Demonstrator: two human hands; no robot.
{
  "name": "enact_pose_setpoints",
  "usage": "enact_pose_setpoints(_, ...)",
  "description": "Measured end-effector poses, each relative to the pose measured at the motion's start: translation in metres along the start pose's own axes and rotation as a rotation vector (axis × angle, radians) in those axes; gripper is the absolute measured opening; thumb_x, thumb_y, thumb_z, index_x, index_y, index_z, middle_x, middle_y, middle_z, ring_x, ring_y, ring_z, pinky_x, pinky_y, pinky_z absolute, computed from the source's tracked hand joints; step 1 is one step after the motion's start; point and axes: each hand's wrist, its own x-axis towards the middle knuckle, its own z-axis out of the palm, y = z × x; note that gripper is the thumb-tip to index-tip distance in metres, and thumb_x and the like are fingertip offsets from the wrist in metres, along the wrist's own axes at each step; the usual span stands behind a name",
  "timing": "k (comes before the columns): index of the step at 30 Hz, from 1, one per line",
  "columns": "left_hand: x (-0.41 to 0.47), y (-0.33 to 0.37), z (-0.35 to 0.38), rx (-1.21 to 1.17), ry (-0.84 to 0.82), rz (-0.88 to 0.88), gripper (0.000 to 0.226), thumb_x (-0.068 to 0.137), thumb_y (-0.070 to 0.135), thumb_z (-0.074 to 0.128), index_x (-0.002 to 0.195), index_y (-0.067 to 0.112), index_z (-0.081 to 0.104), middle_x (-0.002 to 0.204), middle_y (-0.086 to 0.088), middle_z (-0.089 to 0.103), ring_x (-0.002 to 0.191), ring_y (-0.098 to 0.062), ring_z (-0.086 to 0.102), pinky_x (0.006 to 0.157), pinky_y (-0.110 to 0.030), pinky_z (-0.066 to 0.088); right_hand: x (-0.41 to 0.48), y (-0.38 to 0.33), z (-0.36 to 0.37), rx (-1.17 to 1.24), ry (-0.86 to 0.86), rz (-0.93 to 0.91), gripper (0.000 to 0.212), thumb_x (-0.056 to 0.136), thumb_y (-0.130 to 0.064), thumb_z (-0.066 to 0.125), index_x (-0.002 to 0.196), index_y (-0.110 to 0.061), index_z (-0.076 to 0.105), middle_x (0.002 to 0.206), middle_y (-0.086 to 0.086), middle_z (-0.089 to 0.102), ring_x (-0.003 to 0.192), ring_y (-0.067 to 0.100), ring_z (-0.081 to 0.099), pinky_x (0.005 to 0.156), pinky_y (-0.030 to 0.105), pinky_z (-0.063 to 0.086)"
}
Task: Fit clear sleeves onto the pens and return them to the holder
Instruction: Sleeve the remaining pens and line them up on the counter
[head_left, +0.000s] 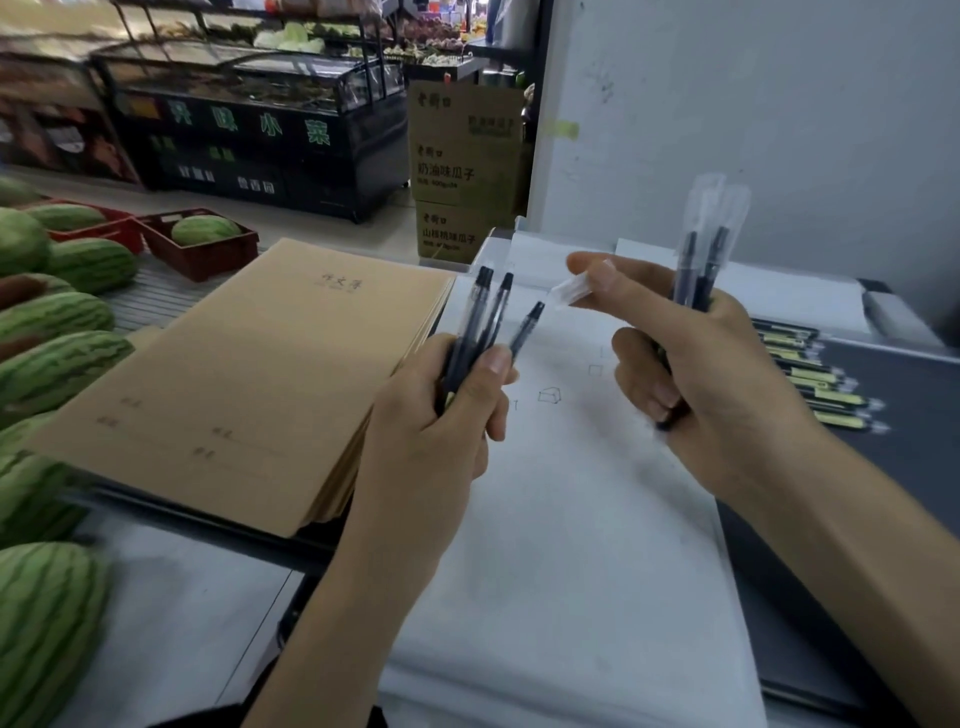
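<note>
**Three bare pens (480, 322) in my left hand (441, 410), two sleeved pens (698, 260) in my right hand (691, 364)**

My left hand grips the bare pens, fanned toward one o'clock. My right hand curls round the upright sleeved pens and pinches a clear sleeve (569, 291) between thumb and forefinger, just beside one bare tip. A row of pens (815, 374) lies at three o'clock.

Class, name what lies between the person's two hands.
In the head view, a clear sleeve, held by the right hand, points at a pen in the left hand; white paper lies beneath.
</note>
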Motion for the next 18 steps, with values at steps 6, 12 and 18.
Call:
enact_pose_setpoints(6,-0.0009,0.0010,0.0020,0.000,-0.007,-0.014,0.027,0.107,0.026,0.057,0.088,0.008,0.063,0.064,-0.001,0.049,0.042,-0.008,0.030,0.041,-0.013,0.026,0.0048,0.0046,-0.0036,0.043,0.014,-0.054,0.013,0.090,-0.035,0.082,0.100,-0.029,0.077,0.106,0.048,0.054,0.035,0.013,0.026,0.038,0.020,0.025)
enact_pose_setpoints(12,-0.0013,0.0013,0.0024,0.013,-0.025,-0.008,0.027,0.107,0.027,0.057,0.090,0.006,0.062,0.064,0.000,0.049,0.043,-0.007,0.031,0.041,-0.013,0.026,0.0042,0.0053,-0.0052,0.041,0.034,-0.083,0.008,0.090,-0.035,0.082,0.096,-0.031,0.079,0.092,0.045,0.053,0.035,0.014,0.025,0.039,0.020,0.025)
enact_pose_setpoints(18,-0.0011,0.0024,0.0041,0.024,-0.032,0.001,0.026,0.106,0.026,0.058,0.089,0.007,0.063,0.062,0.002,0.048,0.044,-0.006,0.033,0.042,-0.012,0.027,-0.0023,0.0031,-0.0038,-0.079,0.045,-0.102,0.020,0.092,-0.031,0.079,0.110,-0.023,0.074,0.065,-0.010,0.069,0.037,0.013,0.029,0.039,0.021,0.028)
